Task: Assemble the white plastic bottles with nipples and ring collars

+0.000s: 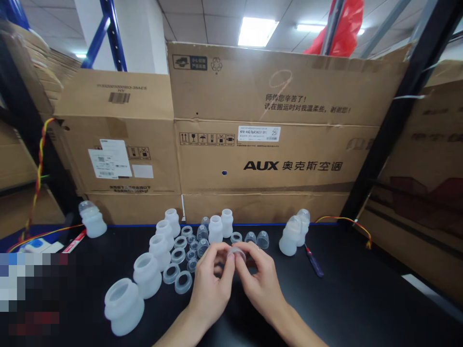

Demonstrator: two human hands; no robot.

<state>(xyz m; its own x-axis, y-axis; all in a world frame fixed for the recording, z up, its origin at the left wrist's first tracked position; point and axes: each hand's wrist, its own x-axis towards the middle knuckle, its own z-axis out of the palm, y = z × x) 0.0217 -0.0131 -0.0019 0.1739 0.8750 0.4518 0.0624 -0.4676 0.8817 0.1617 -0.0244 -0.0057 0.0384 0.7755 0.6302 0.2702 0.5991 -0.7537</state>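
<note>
Above the black tabletop, my left hand and my right hand pinch a small translucent bottle collar ring between thumbs and fingers. The fingers partly cover it, so I cannot tell whether a teat sits inside. Left of my hands lie several loose collar rings, small clear teats and clear domed caps. A row of open, frosted baby bottles runs back along the left. Just beyond my hands stand two more open bottles, with another ring and two domed caps beside them.
Capped bottles stand at the right, near a dark-handled screwdriver. Another capped bottle is at the far left, by a red-and-white strip. Large cardboard panels wall off the back, between dark rack posts.
</note>
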